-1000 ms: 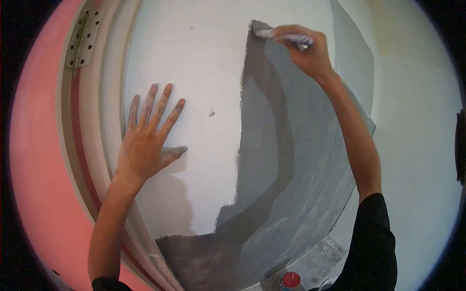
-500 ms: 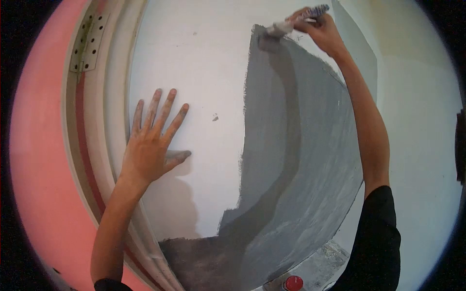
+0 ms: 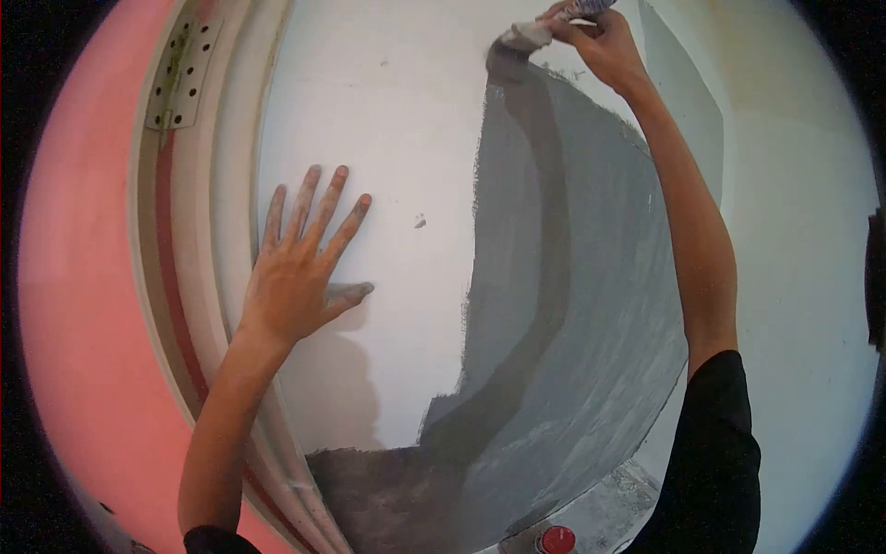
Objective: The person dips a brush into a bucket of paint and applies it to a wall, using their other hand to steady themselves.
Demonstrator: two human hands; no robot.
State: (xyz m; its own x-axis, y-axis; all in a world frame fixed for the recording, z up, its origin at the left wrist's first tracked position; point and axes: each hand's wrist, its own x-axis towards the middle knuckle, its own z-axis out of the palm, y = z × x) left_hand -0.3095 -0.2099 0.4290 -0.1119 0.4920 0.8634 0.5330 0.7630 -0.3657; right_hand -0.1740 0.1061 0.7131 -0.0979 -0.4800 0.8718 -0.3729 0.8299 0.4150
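Observation:
My right hand (image 3: 604, 46) is closed around the handle of a paintbrush (image 3: 528, 39) near the top of the view. The dark bristles touch the white surface (image 3: 369, 111) at the upper left corner of the grey painted area (image 3: 526, 268). The fingers of my left hand (image 3: 300, 263) are spread, and its palm lies flat on the unpainted white part, left of the paint edge. Dark smudges mark its fingertips. A small chipped mark (image 3: 420, 222) shows on the white between my left hand and the grey.
On the left are a pale frame (image 3: 235, 185), a metal hinge (image 3: 185, 74) and a pink wall (image 3: 78, 258). A pale wall (image 3: 794, 277) rises on the right. A red round-topped object (image 3: 557, 539) is at the bottom, by the grey-stained floor (image 3: 614, 494).
The brush has moved up, its bristles now at the grey area's top left corner, and the paint reaches slightly higher there. My left hand stays planted while the whole view shifts slightly.

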